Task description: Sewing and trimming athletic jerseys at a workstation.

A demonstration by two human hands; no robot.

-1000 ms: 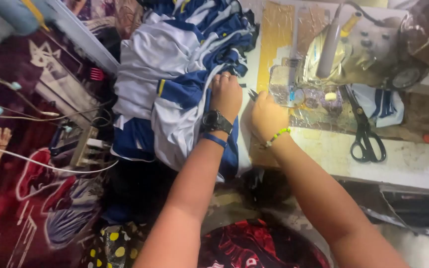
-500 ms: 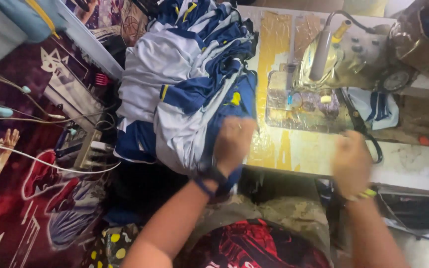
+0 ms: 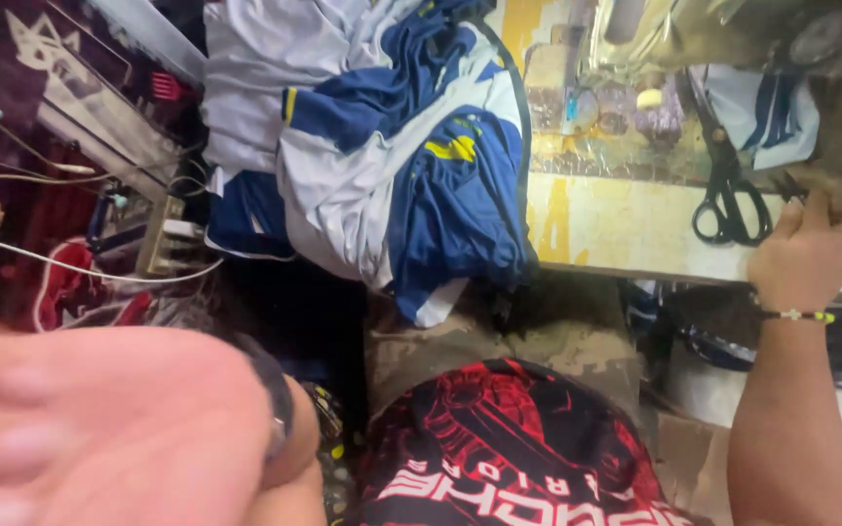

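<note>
My left hand (image 3: 99, 429) fills the lower left, very close to the camera and blurred; its fingers point left and I cannot make out anything in it. My right hand (image 3: 811, 248), with a beaded bracelet on the wrist, rests on the front edge of the worn yellow table (image 3: 616, 229), fingers spread loosely and holding nothing. Black scissors (image 3: 728, 200) lie on the table just left of that hand. A pile of blue and white garments (image 3: 392, 166) lies on the table's left end and hangs over its edge, apart from both hands.
A sewing machine (image 3: 694, 39) stands at the back of the table with a blue and white cloth piece (image 3: 767, 112) beside it. A power strip (image 3: 172, 248) with white cables sits at the left. My red printed shirt (image 3: 509, 448) is below.
My left hand has left the garment pile and come up close to the camera. My right hand has moved right along the table edge, past the scissors. The view has shifted nearer.
</note>
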